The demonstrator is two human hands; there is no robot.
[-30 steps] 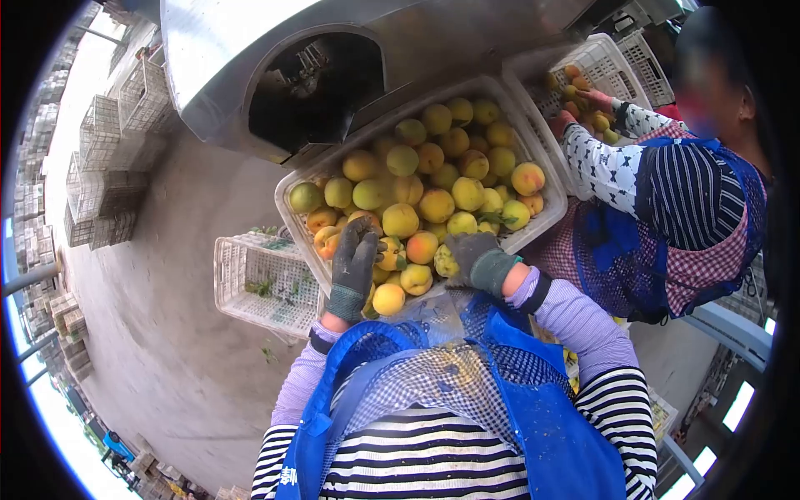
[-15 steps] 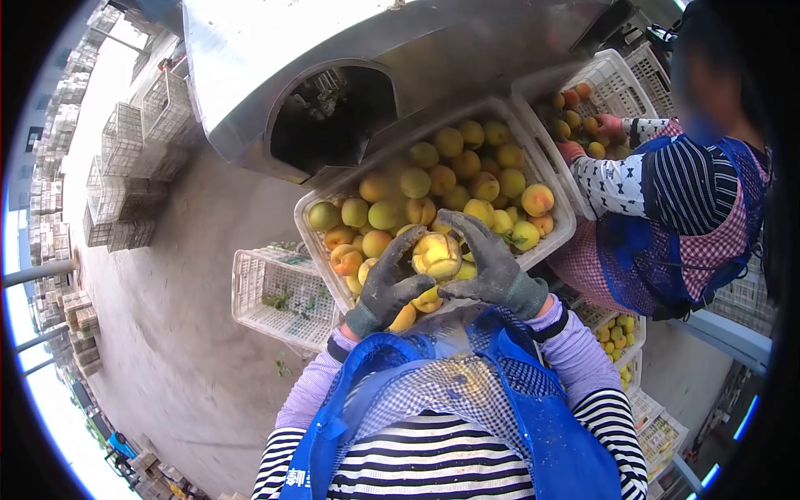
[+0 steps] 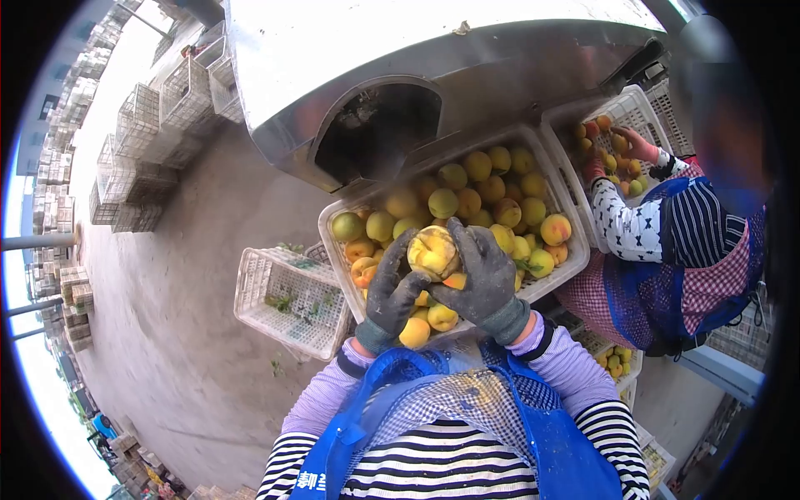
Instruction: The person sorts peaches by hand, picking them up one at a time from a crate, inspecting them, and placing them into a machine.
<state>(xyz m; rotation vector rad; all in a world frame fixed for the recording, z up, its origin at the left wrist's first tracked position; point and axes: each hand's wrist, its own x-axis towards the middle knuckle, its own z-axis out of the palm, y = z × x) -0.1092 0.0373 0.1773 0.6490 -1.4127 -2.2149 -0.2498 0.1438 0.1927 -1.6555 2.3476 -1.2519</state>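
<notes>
A damaged yellow peach [image 3: 433, 253], its flesh showing in patches, is held above a white crate [image 3: 337, 250] full of yellow, green and orange peaches. My left hand [image 3: 392, 296], in a dark grey glove, is closed on its left side. On the right side my right hand [image 3: 483, 283], gloved alike, wraps round the same peach. Part of another orange-yellow peach [image 3: 455, 281] shows just below it, by my right fingers; whether they touch it I cannot tell.
A metal machine with a dark opening [image 3: 379, 125] stands beyond the crate. At the right, a co-worker's gloved hands [image 3: 637, 146] reach into another peach crate [image 3: 642, 108]. A white crate [image 3: 292, 296] with leaves sits at the left; stacked crates [image 3: 137, 162] stand farther left.
The view has shifted, so the crates and machine appear farther right and lower. My hands have closed in around the peach. The co-worker's upper hand has lifted and moved.
</notes>
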